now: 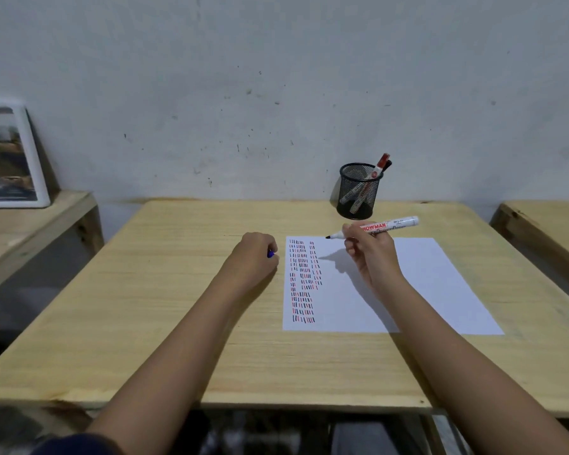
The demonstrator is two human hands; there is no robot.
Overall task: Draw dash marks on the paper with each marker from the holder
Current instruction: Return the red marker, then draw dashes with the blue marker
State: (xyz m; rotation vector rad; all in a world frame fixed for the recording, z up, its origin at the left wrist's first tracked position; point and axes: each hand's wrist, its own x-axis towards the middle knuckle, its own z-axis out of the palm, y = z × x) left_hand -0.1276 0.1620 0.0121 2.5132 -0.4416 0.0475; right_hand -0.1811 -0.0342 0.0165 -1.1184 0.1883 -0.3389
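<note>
Here a pale wooden table [178, 323] fills most of the view, set against a scuffed grey wall [276, 77]. A white-framed picture [7, 159] leans on a lower surface to the left. On the right half of the table lies a white sheet of paper [440, 290], its left side covered with columns of short black, red and blue dash marks [303, 280].

Both bare forearms reach in from the bottom edge. The right hand [372, 251] hovers over the upper part of the paper, its fingers grasping an uncapped white marker [388, 226] with a black tip pointing left, just above the sheet. The left hand [253, 254] rests on the table just left of the paper, clenched around a small blue object [270, 253], probably a cap.

Behind the paper, near the wall, stands a black mesh holder [358, 192] with a red-capped marker [382, 162] and a black-capped one leaning inside.
</note>
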